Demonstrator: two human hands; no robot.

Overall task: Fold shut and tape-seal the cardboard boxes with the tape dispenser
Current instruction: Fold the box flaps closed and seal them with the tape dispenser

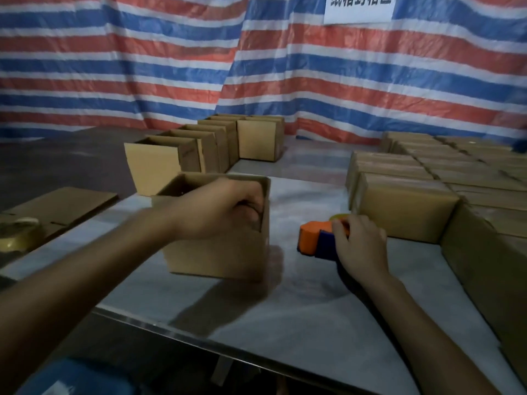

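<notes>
At the bottom of the frame, two bare forearms reached forward over a grey metal table (pixel 285 323). From the lower left, the left hand (pixel 219 212) stretched to an open cardboard box (pixel 216 252) standing upright at centre left, its fingers curled over the top edge and down inside, gripping the box wall. From the lower right, the right hand (pixel 359 240) lay on an orange and blue tape dispenser (pixel 316 238) that sat on the table at centre right, fingers curled around its rear part and holding it. The box and dispenser stood near each other but apart. At the left edge lay a roll of tape (pixel 17 235) beside flattened cardboard (pixel 62 206). Along the right side, closed boxes (pixel 405 206) were packed tightly together, reaching towards the upper right. Further back at centre, a row of open boxes (pixel 199 146) stood side by side. Behind everything hung a red, white and blue striped tarp (pixel 171 67), with a white paper sign (pixel 359 7) at the top right, its lettering cut off.
</notes>
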